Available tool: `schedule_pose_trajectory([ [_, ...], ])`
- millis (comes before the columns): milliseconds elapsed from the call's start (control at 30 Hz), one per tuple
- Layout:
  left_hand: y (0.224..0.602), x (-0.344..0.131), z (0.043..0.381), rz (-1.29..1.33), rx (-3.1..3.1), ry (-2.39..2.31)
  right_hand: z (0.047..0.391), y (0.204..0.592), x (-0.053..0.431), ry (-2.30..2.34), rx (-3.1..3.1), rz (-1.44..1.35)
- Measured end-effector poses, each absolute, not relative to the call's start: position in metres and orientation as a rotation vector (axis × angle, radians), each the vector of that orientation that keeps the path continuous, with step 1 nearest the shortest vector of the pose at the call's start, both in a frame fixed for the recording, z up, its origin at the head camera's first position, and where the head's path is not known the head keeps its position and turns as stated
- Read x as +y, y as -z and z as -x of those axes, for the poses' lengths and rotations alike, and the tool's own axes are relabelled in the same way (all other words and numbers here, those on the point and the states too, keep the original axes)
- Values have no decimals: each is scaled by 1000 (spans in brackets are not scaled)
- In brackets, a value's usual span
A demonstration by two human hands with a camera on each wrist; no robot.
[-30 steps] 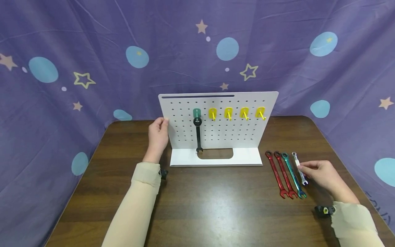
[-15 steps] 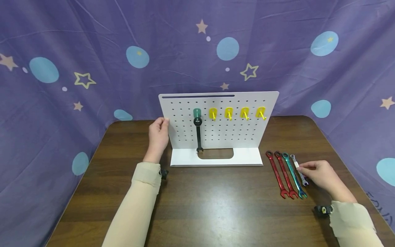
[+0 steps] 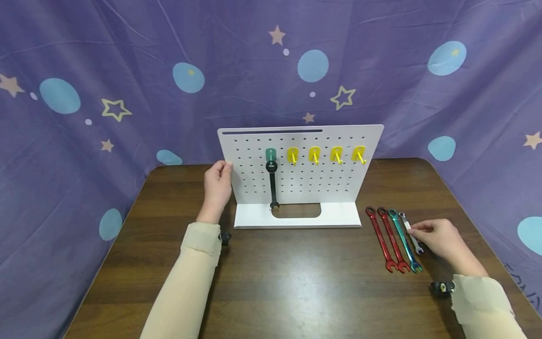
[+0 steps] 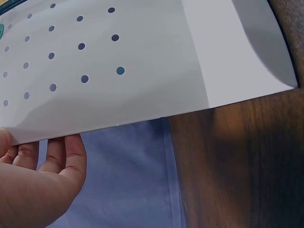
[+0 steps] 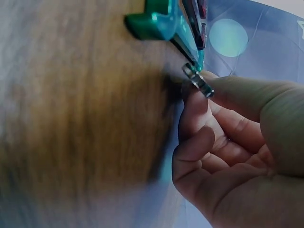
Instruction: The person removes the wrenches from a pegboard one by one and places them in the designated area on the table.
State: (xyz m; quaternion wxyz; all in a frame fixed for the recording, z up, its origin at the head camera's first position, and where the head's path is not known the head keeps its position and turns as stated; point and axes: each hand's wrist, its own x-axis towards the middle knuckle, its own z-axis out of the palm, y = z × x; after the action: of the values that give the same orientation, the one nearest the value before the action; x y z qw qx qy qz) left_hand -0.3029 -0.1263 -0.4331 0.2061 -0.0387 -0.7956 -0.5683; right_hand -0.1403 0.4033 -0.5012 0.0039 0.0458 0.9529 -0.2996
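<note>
My left hand [image 3: 218, 188] grips the left edge of a white pegboard [image 3: 254, 181]; in the left wrist view its fingers [image 4: 73, 159] go behind the panel's edge and the thumb shows only in part. My right hand [image 3: 438, 239] pinches a small silver wrench [image 3: 409, 228] between thumb and fingertips; the right wrist view shows the wrench's end [image 5: 197, 80] at the fingertips. Left of it lie a teal wrench [image 3: 402, 238] and two red wrenches [image 3: 380, 238] [image 3: 393, 238], side by side. A black wrench [image 3: 273, 186] hangs from the green hook [image 3: 270, 154].
Several yellow hooks run in a row to the right of the green one, such as the nearest yellow hook [image 3: 292, 155]. The pegboard's base [image 3: 338, 216] stands on the brown wooden table [image 3: 296, 282]. Behind hangs a purple patterned curtain [image 3: 254, 84].
The small silver wrench has shifted slightly left, closer to the teal wrench, with the right hand moving along. The left hand stays on the pegboard's edge.
</note>
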Motion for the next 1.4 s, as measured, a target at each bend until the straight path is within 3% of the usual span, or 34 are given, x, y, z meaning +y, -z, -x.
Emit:
schedule_pose_trajectory([
  [1400, 435, -127, 304, 107, -2202, 1586, 134, 493, 379, 1092, 3120, -175],
])
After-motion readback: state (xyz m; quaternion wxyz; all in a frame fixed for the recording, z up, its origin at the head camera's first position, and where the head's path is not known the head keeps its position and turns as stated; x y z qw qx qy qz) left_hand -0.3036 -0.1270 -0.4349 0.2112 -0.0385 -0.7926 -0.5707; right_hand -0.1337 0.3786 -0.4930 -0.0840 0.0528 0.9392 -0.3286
